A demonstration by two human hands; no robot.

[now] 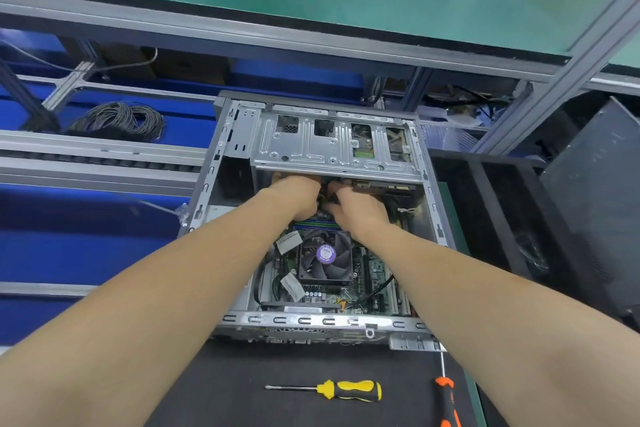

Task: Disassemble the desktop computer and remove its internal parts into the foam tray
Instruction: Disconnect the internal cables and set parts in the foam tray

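We work with both hands deep inside the open desktop computer case [322, 321], which lies on its side on a black mat [225, 392] with its side panel off. Our left hand [298, 196] reaches under the near edge of the metal drive cage [332, 142]. Its fingers curl out of sight there, so we cannot tell whether it grasps anything. Our right hand [362, 213] sits just beside it, fingertips bent toward a black cable bundle [329, 196] between the two hands. Whether they actually pinch it we cannot tell either.

Nearer to us in the case, the CPU cooler fan [323, 255] with its purple centre label is mounted on the motherboard [375, 270].

The black foam tray [478, 191] stands just to the right of the case. A yellow-and-black screwdriver [346, 390] lies on the mat in front of the case, and an orange-and-black screwdriver [448, 399] lies to its right. A coil of grey cable [117, 120] rests on the blue surface at the far left.
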